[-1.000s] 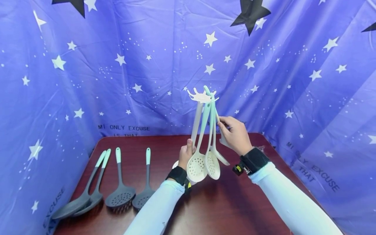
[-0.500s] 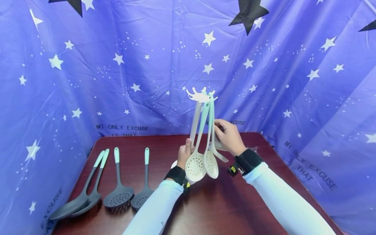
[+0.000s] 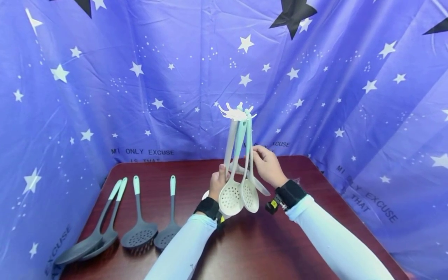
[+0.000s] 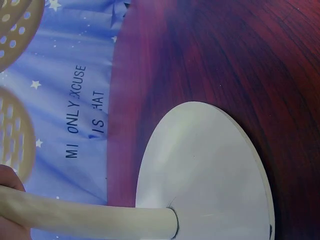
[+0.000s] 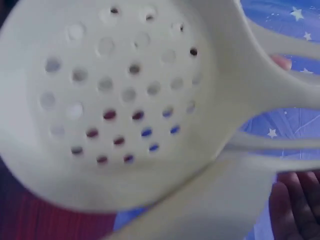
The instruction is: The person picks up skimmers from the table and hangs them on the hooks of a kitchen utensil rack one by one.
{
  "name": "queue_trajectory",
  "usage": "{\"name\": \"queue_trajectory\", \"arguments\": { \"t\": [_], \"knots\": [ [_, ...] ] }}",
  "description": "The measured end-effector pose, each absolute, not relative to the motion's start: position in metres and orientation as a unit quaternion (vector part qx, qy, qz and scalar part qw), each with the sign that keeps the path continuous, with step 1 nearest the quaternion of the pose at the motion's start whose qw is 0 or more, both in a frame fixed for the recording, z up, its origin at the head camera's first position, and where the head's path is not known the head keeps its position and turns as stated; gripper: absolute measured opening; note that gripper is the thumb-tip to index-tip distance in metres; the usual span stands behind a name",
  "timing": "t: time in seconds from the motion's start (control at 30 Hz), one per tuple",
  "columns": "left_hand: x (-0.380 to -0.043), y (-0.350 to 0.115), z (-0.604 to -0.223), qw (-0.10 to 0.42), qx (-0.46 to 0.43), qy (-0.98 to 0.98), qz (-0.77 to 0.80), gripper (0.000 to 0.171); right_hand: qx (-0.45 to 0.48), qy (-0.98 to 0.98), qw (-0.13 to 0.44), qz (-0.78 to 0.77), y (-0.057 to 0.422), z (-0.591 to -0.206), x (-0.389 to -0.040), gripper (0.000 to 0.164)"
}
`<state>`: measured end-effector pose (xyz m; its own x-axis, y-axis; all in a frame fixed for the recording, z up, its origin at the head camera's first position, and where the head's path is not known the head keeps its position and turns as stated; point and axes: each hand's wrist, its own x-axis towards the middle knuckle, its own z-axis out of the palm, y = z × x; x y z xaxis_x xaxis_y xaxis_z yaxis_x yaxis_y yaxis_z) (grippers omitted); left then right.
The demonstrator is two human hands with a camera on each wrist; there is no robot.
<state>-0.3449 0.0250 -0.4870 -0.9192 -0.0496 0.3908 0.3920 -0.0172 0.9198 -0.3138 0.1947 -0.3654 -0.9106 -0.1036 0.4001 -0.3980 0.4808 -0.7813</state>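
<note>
Whatever the right hand's (image 3: 269, 166) fingers do (unclear), the left hand (image 3: 217, 183) grips the pole (image 3: 230, 142).

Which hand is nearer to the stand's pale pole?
Left. The left hand grips the pale pole; the right hand is farther right, beside the hanging utensils.

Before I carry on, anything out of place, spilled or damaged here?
No spill or damage shows. In the head view, though, the pale utensils hang bunched toward the right of the rack, so the load looks lopsided. On the table, two dark utensils overlap at far left.
</note>
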Motion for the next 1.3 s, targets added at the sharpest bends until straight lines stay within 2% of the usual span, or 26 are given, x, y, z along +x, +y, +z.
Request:
{"name": "queue_trajectory", "arguments": {
  "t": [0.2, 0.4, 0.57, 0.73, 0.83, 1.0, 1.17, 1.3],
  "knots": [
    [-0.347, 0.025, -0.49, 0.168, -0.129, -0.692, -0.69, 0.105, 0.2, -0.787, 0.093, 0.576, 0.182, -0.365, -0.299, 0.032],
    [-0.351, 0.018, -0.487, 0.129, -0.112, -0.706, -0.687, 0.102, 0.211, -0.725, 0.067, 0.652, 0.163, -0.373, -0.302, 0.039],
    [-0.351, 0.007, -0.484, 0.029, -0.136, -0.685, -0.715, 0.09, 0.211, -0.698, 0.077, 0.68, 0.149, -0.386, -0.306, 0.032],
    [-0.345, -0.001, -0.483, -0.097, -0.181, -0.596, -0.776, 0.074, 0.196, -0.715, 0.077, 0.667, 0.145, -0.399, -0.312, 0.04],
    [-0.343, -0.006, -0.484, -0.13, -0.197, -0.579, -0.78, 0.073, 0.181, -0.733, 0.093, 0.649, 0.141, -0.404, -0.312, 0.039],
    [-0.342, -0.012, -0.489, -0.113, -0.191, -0.614, -0.758, 0.066, 0.159, -0.742, 0.146, 0.635, 0.128, -0.412, -0.316, 0.024],
    [-0.344, -0.012, -0.491, -0.12, -0.158, -0.585, -0.786, 0.062, 0.138, -0.728, 0.165, 0.651, 0.122, -0.416, -0.325, 0.019],
    [-0.347, -0.016, -0.499, -0.08, -0.116, -0.568, -0.811, 0.044, 0.134, -0.731, 0.169, 0.648, 0.123, -0.417, -0.331, 0.019]
  ]
}}
